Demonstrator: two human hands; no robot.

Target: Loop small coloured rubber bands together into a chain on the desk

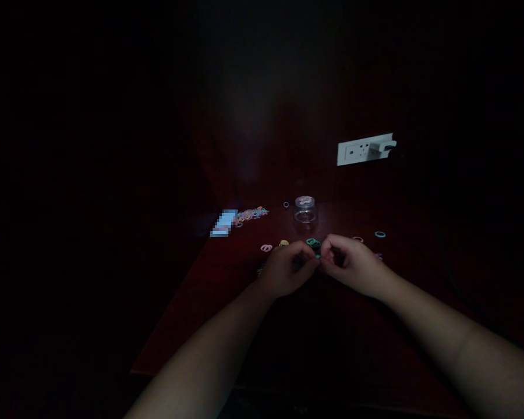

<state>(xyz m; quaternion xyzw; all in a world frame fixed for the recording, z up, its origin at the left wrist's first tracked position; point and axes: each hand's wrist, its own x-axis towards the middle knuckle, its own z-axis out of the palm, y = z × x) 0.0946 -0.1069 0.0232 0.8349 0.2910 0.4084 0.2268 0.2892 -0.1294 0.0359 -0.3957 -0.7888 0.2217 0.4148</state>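
Note:
My left hand [288,269] and my right hand [351,262] meet fingertip to fingertip over the table. Both are closed in a pinch on a small green hair tie [318,256], mostly hidden by the fingers. Just beyond them lie more green hair ties [313,242]. Pink ones [266,248] and yellow ones [283,243] rest past my left hand. On the far side of my right hand are an orange-tan hair tie [358,239], a blue one [379,234] and purple ones [378,256], partly covered.
A clear lidded jar [305,210] stands at the back of the dark red table [201,314]. Left of it sit a mixed heap of hair ties [251,215], a lone purple ring [286,204] and a bright phone-like screen [224,223]. A wall socket [364,150] holds a plug. The surroundings are very dark.

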